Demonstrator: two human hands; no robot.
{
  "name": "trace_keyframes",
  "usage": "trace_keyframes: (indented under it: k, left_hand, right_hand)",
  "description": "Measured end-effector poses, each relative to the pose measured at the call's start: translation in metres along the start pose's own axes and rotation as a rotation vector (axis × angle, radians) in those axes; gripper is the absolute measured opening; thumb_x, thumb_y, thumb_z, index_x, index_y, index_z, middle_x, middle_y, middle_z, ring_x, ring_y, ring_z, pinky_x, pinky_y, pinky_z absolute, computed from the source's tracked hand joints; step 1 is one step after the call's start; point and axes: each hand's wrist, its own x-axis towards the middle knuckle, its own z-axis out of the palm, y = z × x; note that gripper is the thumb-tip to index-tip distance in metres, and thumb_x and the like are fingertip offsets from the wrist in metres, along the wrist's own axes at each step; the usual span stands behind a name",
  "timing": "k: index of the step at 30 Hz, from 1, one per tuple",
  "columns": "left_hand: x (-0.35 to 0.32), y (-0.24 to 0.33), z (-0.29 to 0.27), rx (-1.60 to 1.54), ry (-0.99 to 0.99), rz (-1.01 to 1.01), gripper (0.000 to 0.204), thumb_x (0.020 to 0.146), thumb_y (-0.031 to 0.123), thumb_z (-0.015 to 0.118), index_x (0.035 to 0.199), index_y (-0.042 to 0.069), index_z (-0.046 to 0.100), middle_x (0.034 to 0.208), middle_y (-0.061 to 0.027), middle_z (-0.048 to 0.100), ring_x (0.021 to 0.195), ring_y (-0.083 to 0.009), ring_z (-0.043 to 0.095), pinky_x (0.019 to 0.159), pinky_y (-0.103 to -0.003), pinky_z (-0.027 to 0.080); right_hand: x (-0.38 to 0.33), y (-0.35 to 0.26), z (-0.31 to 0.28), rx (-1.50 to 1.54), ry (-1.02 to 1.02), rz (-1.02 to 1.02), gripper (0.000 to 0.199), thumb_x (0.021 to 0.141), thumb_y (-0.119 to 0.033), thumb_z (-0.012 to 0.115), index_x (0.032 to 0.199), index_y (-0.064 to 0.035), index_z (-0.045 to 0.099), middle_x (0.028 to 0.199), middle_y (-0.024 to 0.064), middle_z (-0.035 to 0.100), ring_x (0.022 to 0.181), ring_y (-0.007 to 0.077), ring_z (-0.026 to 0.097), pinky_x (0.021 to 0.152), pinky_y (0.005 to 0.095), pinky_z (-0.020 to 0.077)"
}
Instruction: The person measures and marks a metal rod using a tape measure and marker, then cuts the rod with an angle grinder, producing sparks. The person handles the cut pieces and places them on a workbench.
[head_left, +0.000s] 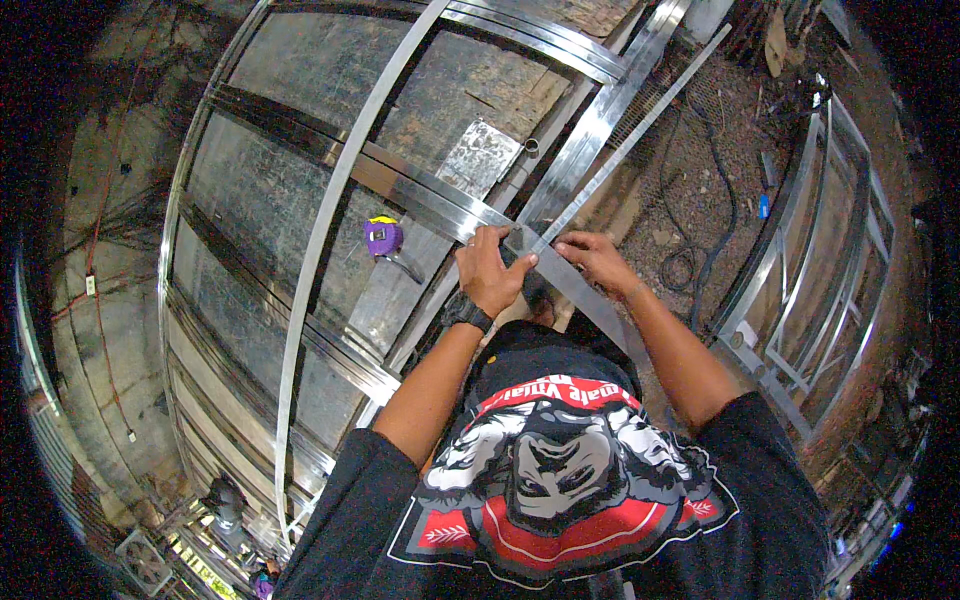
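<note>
My left hand point(488, 272), with a dark watch at its wrist, is closed over the near end of a wide flat metal strip point(585, 290); its thumb lies along the strip. The strip runs toward my body. My right hand point(598, 264) has curled fingers pinching close to the near end of a narrow metal strip point(640, 138), which reaches away to the upper right. The two strips meet at roughly a right angle between my hands, over the edge of a large metal frame point(455, 207). A purple and yellow tape measure point(383, 237) sits on the frame's left.
Boards point(260, 165) lie beneath the frame's bars. A long curved-looking flat bar point(335, 205) crosses over them. To my right, another metal frame point(790, 290) stands near the littered ground, where a black cable point(722, 235) winds. A fan point(145, 562) is at the lower left.
</note>
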Motion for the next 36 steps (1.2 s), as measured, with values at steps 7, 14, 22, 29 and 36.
trace_keyframes:
  k: [7, 14, 22, 29, 36]
  left_hand:
    - [-0.001, -0.001, 0.002, 0.005, 0.018, 0.017, 0.057, 0.074, 0.036, 0.081, 0.116, 0.004, 0.059, 0.109, -0.0161, 0.062, 0.104, -0.0369, 0.059, 0.09, -0.049, 0.04]
    - [-0.001, -0.003, 0.002, -0.012, 0.012, 0.015, 0.057, 0.075, 0.039, 0.08, 0.115, 0.005, 0.059, 0.109, -0.0164, 0.062, 0.104, -0.0375, 0.059, 0.089, -0.05, 0.041]
    - [-0.001, -0.004, 0.002, 0.003, 0.018, 0.015, 0.059, 0.074, 0.042, 0.08, 0.116, 0.005, 0.06, 0.11, -0.0153, 0.063, 0.106, -0.0369, 0.059, 0.09, -0.049, 0.041]
    - [0.0, -0.002, 0.004, 0.018, 0.029, 0.011, 0.06, 0.073, 0.044, 0.08, 0.117, 0.007, 0.06, 0.113, -0.0132, 0.063, 0.105, -0.0339, 0.059, 0.091, -0.046, 0.039]
    - [-0.003, -0.003, 0.002, 0.015, 0.028, 0.003, 0.06, 0.073, 0.043, 0.08, 0.119, 0.009, 0.061, 0.112, -0.0123, 0.063, 0.105, -0.0331, 0.06, 0.091, -0.046, 0.039]
  right_hand:
    - [0.01, 0.011, 0.005, 0.034, 0.007, -0.081, 0.026, 0.095, -0.024, 0.068, 0.109, -0.0031, 0.071, 0.083, -0.0035, 0.064, 0.072, 0.0075, 0.051, 0.062, 0.0267, 0.042]
    - [0.006, 0.022, -0.002, -0.01, 0.017, -0.023, 0.029, 0.095, -0.023, 0.065, 0.112, -0.0006, 0.072, 0.1, 0.0054, 0.072, 0.093, 0.0151, 0.063, 0.087, 0.0326, 0.0502]
    - [-0.014, 0.023, -0.005, 0.04, 0.087, -0.02, 0.029, 0.097, -0.024, 0.064, 0.115, -0.0027, 0.071, 0.104, 0.0051, 0.072, 0.095, 0.0152, 0.063, 0.089, 0.0314, 0.0498]
    - [0.012, 0.025, 0.002, -0.008, 0.039, -0.127, 0.027, 0.098, -0.027, 0.065, 0.11, -0.0027, 0.068, 0.095, 0.0022, 0.067, 0.088, 0.013, 0.059, 0.081, 0.0305, 0.0488]
    - [0.016, 0.02, 0.004, 0.096, -0.032, -0.049, 0.022, 0.098, -0.024, 0.066, 0.107, -0.0047, 0.068, 0.093, -0.0027, 0.065, 0.084, 0.0092, 0.057, 0.075, 0.0274, 0.0469]
